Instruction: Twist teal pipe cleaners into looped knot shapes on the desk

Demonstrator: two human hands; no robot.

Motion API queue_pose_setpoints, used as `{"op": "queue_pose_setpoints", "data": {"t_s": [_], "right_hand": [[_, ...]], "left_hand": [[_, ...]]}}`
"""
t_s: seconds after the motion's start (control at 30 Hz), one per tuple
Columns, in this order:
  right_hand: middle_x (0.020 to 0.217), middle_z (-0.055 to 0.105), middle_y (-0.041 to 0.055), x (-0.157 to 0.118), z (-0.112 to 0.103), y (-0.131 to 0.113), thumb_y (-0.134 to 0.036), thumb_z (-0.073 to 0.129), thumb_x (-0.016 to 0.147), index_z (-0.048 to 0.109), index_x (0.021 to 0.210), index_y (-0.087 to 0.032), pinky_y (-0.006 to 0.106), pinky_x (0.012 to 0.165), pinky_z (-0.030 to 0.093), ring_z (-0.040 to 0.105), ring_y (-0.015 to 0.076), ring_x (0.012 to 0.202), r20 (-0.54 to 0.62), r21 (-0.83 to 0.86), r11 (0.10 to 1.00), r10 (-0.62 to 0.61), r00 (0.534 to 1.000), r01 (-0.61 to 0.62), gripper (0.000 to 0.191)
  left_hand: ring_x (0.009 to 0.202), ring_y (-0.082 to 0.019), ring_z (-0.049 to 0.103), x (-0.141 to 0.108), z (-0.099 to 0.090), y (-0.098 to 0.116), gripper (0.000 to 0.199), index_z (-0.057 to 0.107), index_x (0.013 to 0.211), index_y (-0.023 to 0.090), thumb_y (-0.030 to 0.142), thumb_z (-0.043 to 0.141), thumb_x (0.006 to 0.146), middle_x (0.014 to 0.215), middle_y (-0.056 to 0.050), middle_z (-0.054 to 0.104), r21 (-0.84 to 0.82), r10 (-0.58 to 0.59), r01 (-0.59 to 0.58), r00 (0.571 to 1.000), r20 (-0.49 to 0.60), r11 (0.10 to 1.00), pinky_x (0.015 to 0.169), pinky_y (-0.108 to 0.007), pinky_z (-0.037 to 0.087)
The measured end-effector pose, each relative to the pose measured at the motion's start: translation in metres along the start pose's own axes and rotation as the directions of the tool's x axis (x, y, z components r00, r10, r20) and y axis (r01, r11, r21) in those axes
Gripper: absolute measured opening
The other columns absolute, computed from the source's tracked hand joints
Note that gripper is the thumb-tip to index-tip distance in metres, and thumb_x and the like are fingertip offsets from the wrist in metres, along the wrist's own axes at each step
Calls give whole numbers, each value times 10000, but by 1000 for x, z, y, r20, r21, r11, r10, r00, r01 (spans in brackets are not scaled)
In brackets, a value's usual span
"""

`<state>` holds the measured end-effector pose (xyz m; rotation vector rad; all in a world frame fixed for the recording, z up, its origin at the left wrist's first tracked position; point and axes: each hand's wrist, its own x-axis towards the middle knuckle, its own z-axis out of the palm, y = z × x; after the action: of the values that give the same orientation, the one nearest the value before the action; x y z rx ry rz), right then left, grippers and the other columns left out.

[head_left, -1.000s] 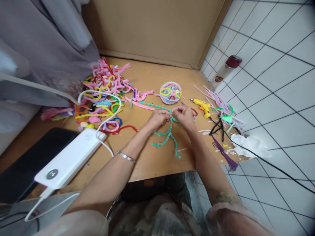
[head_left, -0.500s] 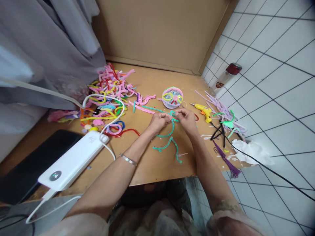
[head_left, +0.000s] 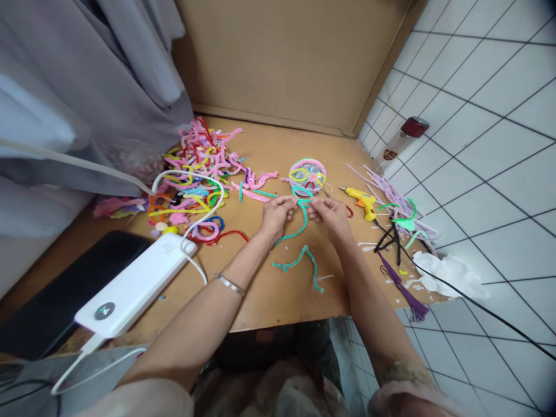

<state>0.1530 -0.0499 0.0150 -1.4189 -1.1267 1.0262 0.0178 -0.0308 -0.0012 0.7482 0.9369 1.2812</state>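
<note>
A teal pipe cleaner [head_left: 304, 219] is bent into a loop at its top, and its tail curves down to the table. My left hand [head_left: 278, 215] pinches it from the left, just under the loop. From the right, my right hand [head_left: 329, 213] is closed on the same pipe cleaner with thumb and fingers together. Behind the loop sits a round container [head_left: 308, 168] decorated with pink and yellow pieces, partly covered by the loop. Nearer me, a second bent teal piece [head_left: 299, 259] lies loose on the table.
A heap of colourful pipe cleaners [head_left: 204, 162] lies left. A white power bank [head_left: 136, 286] rests on a black slab [head_left: 73, 289]. To the right are a yellow glue gun [head_left: 361, 201], lilac strips [head_left: 402, 202], a purple tassel [head_left: 406, 292], crumpled tissue [head_left: 449, 275] and a red-capped bottle [head_left: 406, 136].
The teal loop now stands larger and more open above my fingers, in front of the round container. My hands have moved slightly apart. The whole view has shifted a little.
</note>
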Motion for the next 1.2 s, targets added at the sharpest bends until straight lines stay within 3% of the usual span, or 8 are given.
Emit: {"op": "queue_pose_setpoints", "data": {"t_s": [0.1,0.23,0.4,0.6,0.83,1.2], "right_hand": [[552,638,6,-6,10,0,-572,821,559,614,618,-187,228,483,441,558,111,498,40,79,996,50,998,-53,442],[506,611,-24,-9,17,2,-523,836,564,585,586,-190,225,468,439,502,84,437,-28,201,978,66,997,-59,417],[495,593,-28,-7,15,0,-437,815,574,573,554,-186,217,466,412,474,71,427,-58,187,981,57,997,-46,349],[499,565,-34,-4,12,3,-460,758,625,545,554,-201,229,470,395,465,78,431,-40,111,994,-5,999,10,342],[484,554,-34,-6,14,1,-513,785,573,536,537,-206,223,444,371,442,76,424,-36,126,992,-3,999,8,397],[466,575,-40,-8,17,-1,-467,861,515,550,511,-184,191,441,373,458,52,420,-79,219,976,22,997,-4,420]], "left_hand": [[439,-35,371,0,0,-3,128,655,652,124,208,752,644,514,46,528,-21,18,-17,1000,19,1000,448,-187,259],[455,-36,382,-4,1,-4,133,658,651,120,214,751,651,545,36,551,-3,10,-9,993,121,1000,453,-186,284],[469,-40,421,-6,1,1,201,618,634,122,246,768,685,589,21,570,12,-50,48,980,192,999,467,-180,330],[469,-47,426,-5,0,4,167,617,660,132,249,733,682,593,24,574,10,-55,54,985,165,999,444,-179,317],[456,-41,392,-5,-1,0,220,584,592,138,251,758,664,521,49,507,72,58,-72,981,185,995,462,-190,293],[433,-42,379,-7,1,-1,172,582,567,145,227,722,624,480,54,493,78,70,-82,987,142,994,440,-196,273]]}}
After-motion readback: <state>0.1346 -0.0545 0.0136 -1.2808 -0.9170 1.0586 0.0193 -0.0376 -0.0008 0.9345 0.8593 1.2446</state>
